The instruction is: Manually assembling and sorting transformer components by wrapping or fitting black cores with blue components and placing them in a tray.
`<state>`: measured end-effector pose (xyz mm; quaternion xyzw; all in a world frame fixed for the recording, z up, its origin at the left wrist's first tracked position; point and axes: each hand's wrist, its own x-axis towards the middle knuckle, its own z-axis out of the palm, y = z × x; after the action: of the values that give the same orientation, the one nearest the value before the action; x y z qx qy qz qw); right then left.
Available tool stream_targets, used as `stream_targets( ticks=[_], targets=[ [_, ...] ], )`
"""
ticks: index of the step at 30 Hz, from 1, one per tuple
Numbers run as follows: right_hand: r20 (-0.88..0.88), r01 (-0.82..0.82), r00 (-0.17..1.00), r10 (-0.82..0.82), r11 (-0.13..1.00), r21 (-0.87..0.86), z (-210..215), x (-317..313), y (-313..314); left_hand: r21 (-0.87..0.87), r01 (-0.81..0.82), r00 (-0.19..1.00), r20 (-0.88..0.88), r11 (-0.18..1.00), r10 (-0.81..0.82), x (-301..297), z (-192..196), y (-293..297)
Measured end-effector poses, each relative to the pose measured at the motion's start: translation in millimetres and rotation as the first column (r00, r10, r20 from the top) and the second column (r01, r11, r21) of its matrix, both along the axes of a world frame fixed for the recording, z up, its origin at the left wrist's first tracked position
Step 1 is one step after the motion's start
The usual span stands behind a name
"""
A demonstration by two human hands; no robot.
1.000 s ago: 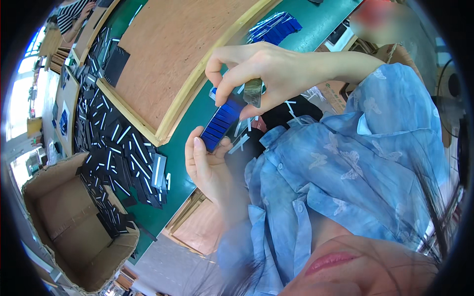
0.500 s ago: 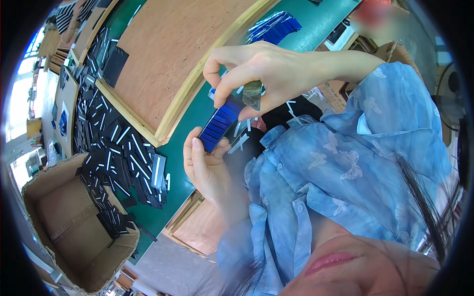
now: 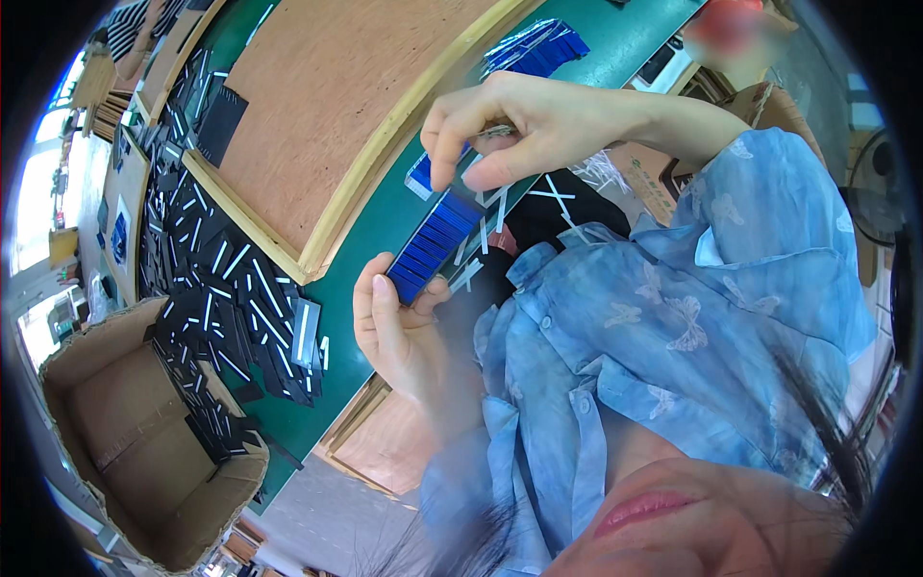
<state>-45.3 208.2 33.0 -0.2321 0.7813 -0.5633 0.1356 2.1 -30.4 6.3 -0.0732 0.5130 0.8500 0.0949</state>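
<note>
My left hand [image 3: 399, 327] is closed on the lower end of a small blue solar panel [image 3: 428, 245] with dark dividing lines, held tilted above the green table. Over the panel's upper end is my right hand [image 3: 500, 135], its thumb and forefinger bent and slightly apart. A thin flat piece [image 3: 498, 131], seen nearly edge-on, is tucked under the right fingers; its kind cannot be made out. Beyond the panel, another blue panel piece [image 3: 419, 179] lies on the table. Narrow white strips [image 3: 486, 226] hang along the table edge beside the held panel.
A wooden board [image 3: 336, 96] with a raised frame lies on the green table [image 3: 361, 260]. Black pieces with white strips [image 3: 240, 298] are heaped at the left, near an open cardboard box [image 3: 135, 413]. Several blue panels [image 3: 538, 48] are stacked at the far side.
My right hand has lifted up and away from the panel, uncovering its upper end and the blue piece behind. The flat piece has turned from face-on to nearly edge-on.
</note>
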Motion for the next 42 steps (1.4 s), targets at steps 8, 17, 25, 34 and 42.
stream_targets(
  ticks=[8,17,25,34,42],
  targets=[
    [0.004,-0.024,1.0,0.024,0.999,-0.028,-7.4,-2.4,0.8,-0.103,-0.027,1.0,-0.004,0.994,0.026,6.4,10.6,11.5],
    [0.128,-0.085,0.987,0.092,0.995,-0.058,-7.3,-5.7,-8.6,-0.198,0.002,0.998,-0.055,0.98,-0.013,6.6,13.9,14.8],
    [-0.079,-0.064,0.995,0.061,0.997,-0.038,-16.5,-5.0,-8.3,-0.168,0.316,0.949,0.058,0.934,-0.311,-13.4,8.9,4.9],
    [0.071,-0.089,0.994,0.086,0.995,0.043,-2.0,-3.3,-8.1,-0.301,0.355,0.93,0.023,0.885,-0.366,-15.7,3.1,3.0],
    [0.117,-0.06,0.991,0.058,0.998,0.013,-8.1,-5.9,-4.5,-0.265,0.287,0.957,0.034,0.921,-0.288,-10.5,7.8,0.7]
  ],
)
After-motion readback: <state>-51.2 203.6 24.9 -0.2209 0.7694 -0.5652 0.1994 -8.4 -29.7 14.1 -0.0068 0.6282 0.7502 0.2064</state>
